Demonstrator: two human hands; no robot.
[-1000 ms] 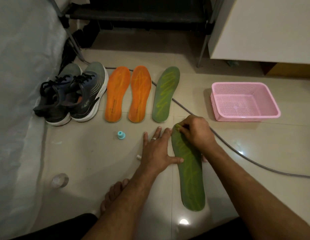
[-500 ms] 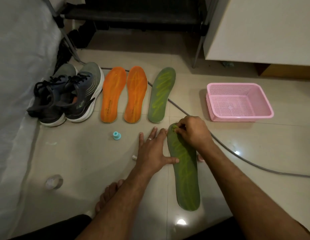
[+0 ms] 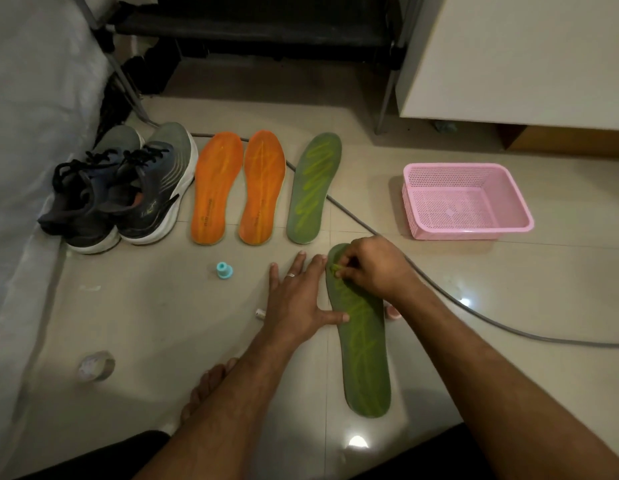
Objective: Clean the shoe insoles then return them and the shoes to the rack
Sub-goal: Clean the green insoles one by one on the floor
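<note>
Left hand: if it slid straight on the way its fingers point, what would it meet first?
Probably the heel of the far green insole; the left hand lies flat on the floor, fingers pointing up-right toward it, with bare tile between.

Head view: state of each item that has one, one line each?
Near green insole: flat on floor, under both hands.
Left hand: spread flat, thumb pressing the insole.
Right hand: fingers curled at insole's far end, pinching something small.
Far green insole: flat, untouched.
Orange insoles: side by side, flat.
Shoes: upright, paired.
Pink basket: upright, empty.
</note>
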